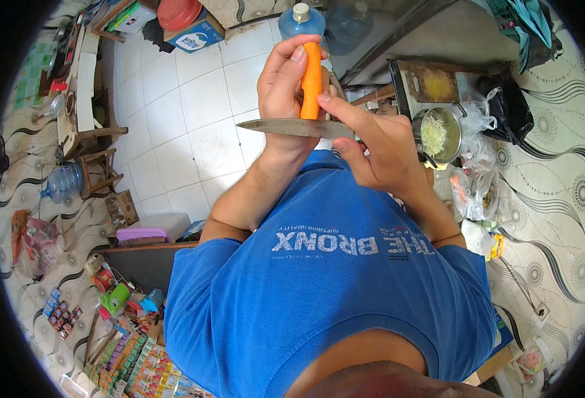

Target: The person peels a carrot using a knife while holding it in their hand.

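My left hand (278,87) grips a peeled orange carrot (312,74), held lengthwise away from me above the tiled floor. In my right hand (389,147) is a kitchen knife (292,128), its handle mostly hidden by the fingers. The blade points left and lies across the carrot's near end, in front of my left wrist. My right index finger reaches past the blade to the carrot's side. Part of the carrot is hidden behind my left fingers.
To the right, a metal pot (455,145) holds pale shredded food (432,135). Beyond it lies a worn cutting board (416,85). Plastic bags (471,184) and a black bag (513,112) sit alongside. A blue water jug (302,25) stands ahead; a wooden stool (98,174) is left.
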The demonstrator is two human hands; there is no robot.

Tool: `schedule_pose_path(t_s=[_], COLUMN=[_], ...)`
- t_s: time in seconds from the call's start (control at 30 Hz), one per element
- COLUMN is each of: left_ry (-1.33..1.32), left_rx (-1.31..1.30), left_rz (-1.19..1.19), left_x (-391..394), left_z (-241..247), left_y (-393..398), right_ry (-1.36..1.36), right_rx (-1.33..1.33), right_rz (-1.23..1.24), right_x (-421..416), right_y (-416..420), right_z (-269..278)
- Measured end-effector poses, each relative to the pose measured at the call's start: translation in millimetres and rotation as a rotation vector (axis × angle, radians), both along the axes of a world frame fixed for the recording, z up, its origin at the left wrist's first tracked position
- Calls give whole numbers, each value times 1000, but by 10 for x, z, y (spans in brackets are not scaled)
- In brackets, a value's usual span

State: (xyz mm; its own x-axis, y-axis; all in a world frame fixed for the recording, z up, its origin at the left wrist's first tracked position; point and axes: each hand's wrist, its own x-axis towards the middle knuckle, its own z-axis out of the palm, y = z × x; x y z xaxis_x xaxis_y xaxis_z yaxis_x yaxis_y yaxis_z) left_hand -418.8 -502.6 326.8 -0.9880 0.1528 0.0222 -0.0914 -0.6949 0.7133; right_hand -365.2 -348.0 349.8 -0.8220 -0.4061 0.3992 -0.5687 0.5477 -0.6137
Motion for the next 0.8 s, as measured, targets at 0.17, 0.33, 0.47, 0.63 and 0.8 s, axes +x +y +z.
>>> schedule_pose_path(t_s=[0.17,0.33,0.47,0.63,0.8], left_ry=[14,-15,-29,-36,-62], left_rx=[20,140,170,93,64], left_rz=[14,64,74,96,91], left_x=[-1,-26,-14,20,30], left_z=[36,51,58,79,16], left_y=[40,87,96,138,142], right_ry=[-4,74,91,74,124], right_rx=[26,-56,-28,34,-16], right_rz=[11,-12,-20,-37,-89], right_x=[8,-28,-35,-27,-72], right_y=[25,1,4,-10,-46], right_z=[37,-35,-40,18,-68])
